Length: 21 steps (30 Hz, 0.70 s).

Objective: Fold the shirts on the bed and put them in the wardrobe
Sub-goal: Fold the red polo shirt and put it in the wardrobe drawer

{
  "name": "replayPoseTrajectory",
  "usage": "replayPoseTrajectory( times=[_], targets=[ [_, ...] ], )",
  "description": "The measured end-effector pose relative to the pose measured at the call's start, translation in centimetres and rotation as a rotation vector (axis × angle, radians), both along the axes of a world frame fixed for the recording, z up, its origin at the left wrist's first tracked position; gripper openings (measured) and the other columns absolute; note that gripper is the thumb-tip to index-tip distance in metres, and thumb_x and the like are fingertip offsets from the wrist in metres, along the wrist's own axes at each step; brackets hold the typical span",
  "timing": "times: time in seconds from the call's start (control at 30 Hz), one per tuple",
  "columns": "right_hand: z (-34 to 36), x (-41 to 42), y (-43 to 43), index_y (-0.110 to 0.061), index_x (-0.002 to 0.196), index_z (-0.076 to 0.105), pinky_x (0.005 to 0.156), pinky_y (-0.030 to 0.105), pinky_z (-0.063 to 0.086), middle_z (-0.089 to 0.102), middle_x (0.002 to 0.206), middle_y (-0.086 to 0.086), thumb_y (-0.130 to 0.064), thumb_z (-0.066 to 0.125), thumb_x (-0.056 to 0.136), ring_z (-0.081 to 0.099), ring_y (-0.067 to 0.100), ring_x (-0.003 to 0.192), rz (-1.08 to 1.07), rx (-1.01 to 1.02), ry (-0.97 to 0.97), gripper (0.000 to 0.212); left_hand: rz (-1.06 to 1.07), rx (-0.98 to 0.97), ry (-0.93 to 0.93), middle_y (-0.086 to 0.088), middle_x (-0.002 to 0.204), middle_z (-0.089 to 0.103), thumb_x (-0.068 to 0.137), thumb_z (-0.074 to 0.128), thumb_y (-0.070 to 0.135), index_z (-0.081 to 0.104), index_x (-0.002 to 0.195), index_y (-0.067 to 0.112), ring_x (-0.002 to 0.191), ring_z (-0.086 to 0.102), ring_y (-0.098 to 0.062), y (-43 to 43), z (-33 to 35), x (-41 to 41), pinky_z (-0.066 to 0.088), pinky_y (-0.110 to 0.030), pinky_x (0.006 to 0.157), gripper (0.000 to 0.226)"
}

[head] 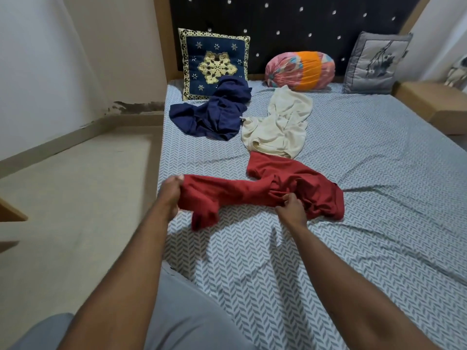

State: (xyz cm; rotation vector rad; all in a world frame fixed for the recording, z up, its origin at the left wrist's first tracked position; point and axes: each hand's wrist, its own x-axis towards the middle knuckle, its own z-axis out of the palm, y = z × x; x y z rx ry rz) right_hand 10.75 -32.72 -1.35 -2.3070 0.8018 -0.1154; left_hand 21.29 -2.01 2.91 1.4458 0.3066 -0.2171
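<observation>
**Two hands gripping the red shirt**

Both arms are reaching forward over the bed [353,223]. The left hand [171,195] is clenching one bunched end of the red shirt [252,193], lifting it slightly off the sheet. The right hand [290,210] is pinching a fold near the shirt's middle. A cream shirt [278,125] and a navy shirt [214,112] are lying crumpled beyond.

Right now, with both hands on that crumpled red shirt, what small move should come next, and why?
Probably pull the hands apart and spread the crumpled red cotton shirt flat on the grey patterned bedsheet. The left hand grips one bunched end, the right hand pinches the middle, and the cloth is too twisted to fold.
</observation>
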Motion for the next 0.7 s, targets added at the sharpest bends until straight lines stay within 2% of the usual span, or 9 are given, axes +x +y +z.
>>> replayPoseTrajectory(
  times=[0.1,0.17,0.23,0.27,0.37,0.43,0.5,0.6,0.7],
  targets=[
    [0.2,1.0,-0.7,-0.019,0.117,0.053,0.085,0.037,0.050,0.055,0.110,0.010,-0.018,0.064,0.078,0.059,0.031,0.101,0.042,-0.031,0.016,0.041,0.165,-0.471,0.003,-0.007,0.084,0.058,0.095,0.038,0.007,0.051,0.084,0.020,0.073,0.062,-0.017,1.7,2.1,2.8,0.056,-0.030,0.065,0.021],
    [0.0,1.5,-0.8,-0.021,0.118,0.054,0.085,0.038,0.050,0.056,0.111,0.008,-0.018,0.064,0.077,0.059,0.029,0.103,0.079,-0.043,-0.011,0.042,0.309,-0.604,0.007,-0.009,0.106,0.058,0.100,0.035,0.011,0.053,0.107,0.016,0.093,0.064,-0.022,3.1,1.6,3.5,0.055,-0.041,0.082,0.020],
    [-0.4,1.9,-0.9,-0.022,0.119,0.054,0.088,0.039,0.050,0.055,0.114,0.008,-0.019,0.065,0.077,0.056,0.029,0.109,0.097,-0.093,-0.034,0.043,0.393,-0.638,0.022,-0.013,0.126,0.049,0.104,0.034,0.019,0.040,0.136,0.011,0.100,0.062,-0.024,3.9,-0.1,3.2,0.053,-0.043,0.084,0.034],
    [-0.7,2.2,-0.9,-0.022,0.122,0.053,0.090,0.040,0.049,0.054,0.118,0.009,-0.019,0.065,0.077,0.052,0.030,0.113,0.121,-0.134,-0.014,0.046,0.393,-0.609,0.046,-0.014,0.131,0.046,0.104,0.034,0.021,0.037,0.140,0.010,0.100,0.061,-0.024,4.0,-1.1,2.8,0.053,-0.042,0.083,0.038],
    [-1.4,2.4,-0.9,-0.026,0.135,0.046,0.094,0.042,0.045,0.047,0.131,0.008,-0.027,0.066,0.082,0.041,0.032,0.122,0.264,-0.314,0.231,0.057,0.221,-0.357,0.103,-0.012,0.119,0.053,0.101,0.043,0.019,0.046,0.120,0.020,0.089,0.061,-0.019,2.5,-3.1,0.1,0.050,-0.037,0.077,0.020],
    [-2.1,2.3,-1.0,-0.030,0.133,0.047,0.092,0.044,0.045,0.047,0.131,0.007,-0.027,0.061,0.085,0.039,0.033,0.122,0.300,-0.467,0.321,0.051,0.021,-0.142,0.129,-0.011,0.116,0.054,0.097,0.054,0.019,0.047,0.122,0.025,0.086,0.059,-0.016,0.9,-4.2,-1.7,0.047,-0.032,0.075,0.027],
    [-2.4,2.1,-1.2,-0.027,0.122,0.056,0.090,0.043,0.046,0.050,0.126,0.007,-0.022,0.056,0.087,0.039,0.033,0.120,0.244,-0.505,0.284,0.036,-0.166,0.061,0.050,-0.010,0.122,0.052,0.092,0.064,0.014,0.042,0.139,0.022,0.094,0.057,-0.017,-0.5,-5.1,-3.0,0.047,-0.032,0.075,0.052],
    [-1.9,2.2,-2.0,-0.021,0.098,0.063,0.085,0.039,0.048,0.059,0.108,0.008,-0.019,0.056,0.087,0.049,0.032,0.109,0.176,-0.344,0.097,0.013,-0.476,0.525,-0.187,-0.013,0.140,0.043,0.085,0.071,0.012,0.029,0.152,0.019,0.126,0.048,-0.024,-2.1,-6.0,-3.6,0.040,-0.033,0.101,0.080],
    [0.1,2.4,-1.8,-0.015,0.088,0.054,0.074,0.035,0.045,0.064,0.087,0.007,-0.014,0.055,0.088,0.059,0.028,0.087,0.145,-0.115,-0.117,0.002,-0.563,0.745,-0.201,-0.021,0.156,0.006,0.086,0.069,0.018,0.018,0.154,0.031,0.142,0.028,-0.033,-3.4,-5.8,-3.2,0.029,-0.036,0.114,0.087]
  ],
)
